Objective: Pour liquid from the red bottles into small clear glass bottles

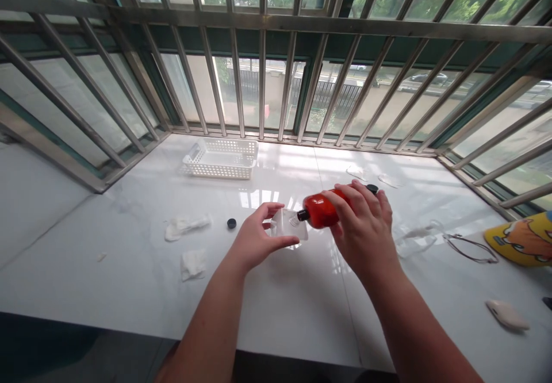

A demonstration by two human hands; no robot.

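Observation:
My right hand [364, 228] is wrapped round an orange-red bottle [321, 210] tipped on its side, its open black neck pointing left. My left hand [254, 239] pinches a small clear plastic pouch [290, 226] and holds it right at the bottle's neck. A small black cap [232, 222] lies on the white counter [129, 279] to the left of my left hand. Both hands hover above the counter's middle.
A white perforated basket [221, 157] stands at the back by the barred window. Crumpled white tissues [186, 226] [192, 264] lie at left. Clear plastic wrapping [416, 239], a wire ring [471, 248], a yellow printed object [524, 239] and a pale pebble-like object [506, 314] lie at right.

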